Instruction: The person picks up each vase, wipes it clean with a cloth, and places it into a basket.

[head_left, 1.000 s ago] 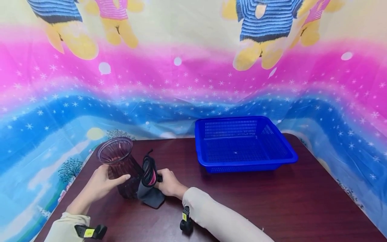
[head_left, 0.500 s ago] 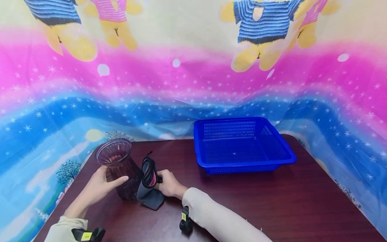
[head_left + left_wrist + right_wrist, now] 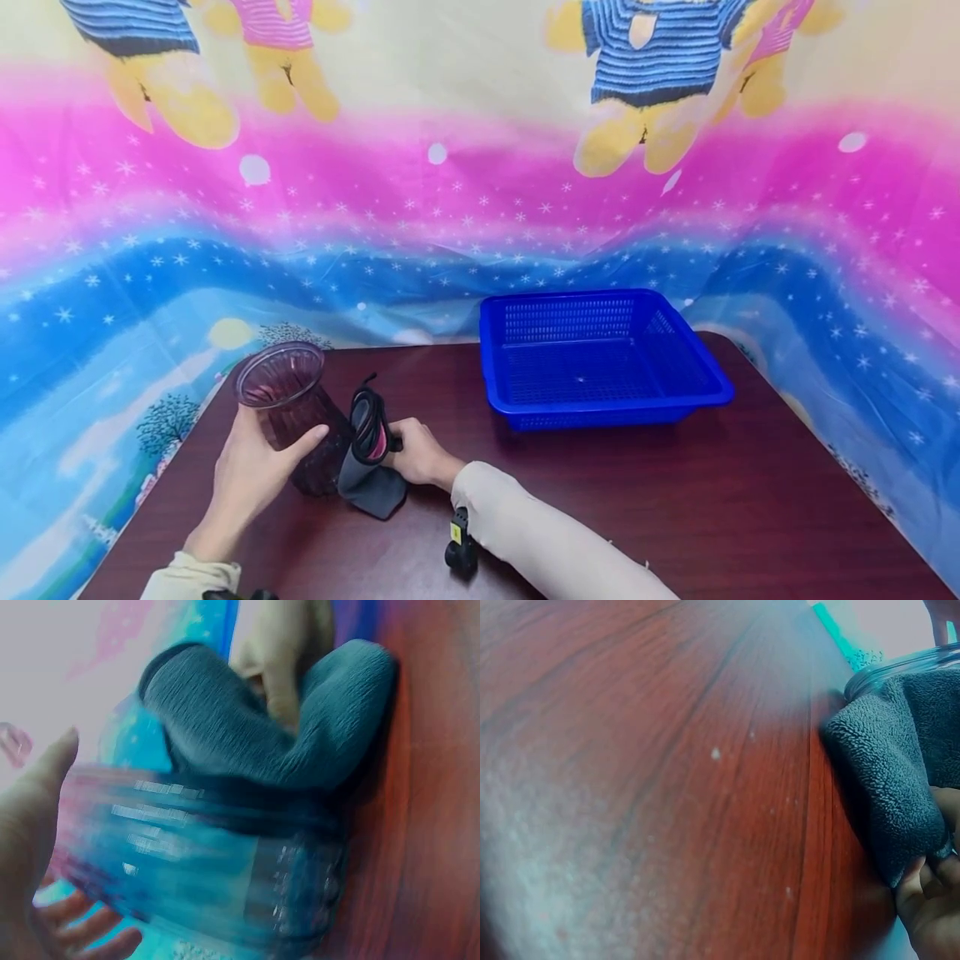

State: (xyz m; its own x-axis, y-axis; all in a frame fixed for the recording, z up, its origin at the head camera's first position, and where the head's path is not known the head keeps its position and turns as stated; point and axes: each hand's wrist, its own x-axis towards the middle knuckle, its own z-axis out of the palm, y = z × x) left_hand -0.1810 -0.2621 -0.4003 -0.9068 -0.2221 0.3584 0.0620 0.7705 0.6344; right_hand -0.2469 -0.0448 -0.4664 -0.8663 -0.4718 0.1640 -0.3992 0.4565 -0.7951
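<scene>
A purplish, ribbed glass vase [image 3: 281, 412] with a flared rim stands at the table's left side. My left hand [image 3: 251, 467] is at its near left side, thumb extended in front of the glass, the other fingers largely hidden behind it. In the left wrist view the thumb and fingers [image 3: 94, 926] are spread apart on either side of the blurred vase. Right of the vase is a grey fleecy cloth item [image 3: 372, 485] with a bundled black cord [image 3: 369, 427] and a bit of pink. My right hand [image 3: 422, 452] pinches this cloth item at its edge, close over the table.
A blue perforated plastic basket [image 3: 611, 408] sits at the back right of the dark red-brown wooden table [image 3: 637, 508]. A cartoon-printed cloth [image 3: 450, 200] hangs behind and around the table. Each forearm wears a small black camera; the right one [image 3: 460, 546] hangs low over the tabletop.
My left wrist and sleeve have shifted right and toward the near edge, and the left hand has turned more upright beside the vase. The right hand keeps its hold on the cloth item.
</scene>
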